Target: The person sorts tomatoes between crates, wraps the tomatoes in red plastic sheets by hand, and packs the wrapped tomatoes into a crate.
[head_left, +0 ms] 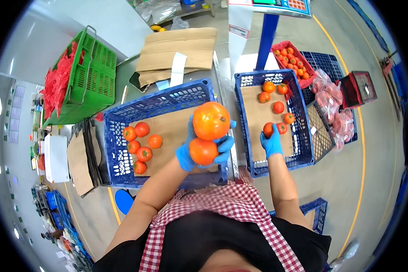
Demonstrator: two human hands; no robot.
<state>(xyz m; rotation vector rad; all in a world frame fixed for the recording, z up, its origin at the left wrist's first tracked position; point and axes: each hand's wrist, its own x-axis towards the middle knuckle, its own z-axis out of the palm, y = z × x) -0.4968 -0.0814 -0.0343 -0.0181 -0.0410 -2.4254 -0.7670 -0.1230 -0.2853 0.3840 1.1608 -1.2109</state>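
Two large tomatoes point(211, 120) are resting against each other in the left hand point(186, 152), whose blue-gloved fingers are curling around them above the left crate point(177, 94). Six smaller tomatoes point(144, 154) are lying at that crate's left end, on cardboard. The right hand point(272, 144), also blue-gloved, is clamping its fingers around a single tomato point(268, 129) inside the right crate point(307, 136), where six others point(278, 107) are sitting nearer the far end and side.
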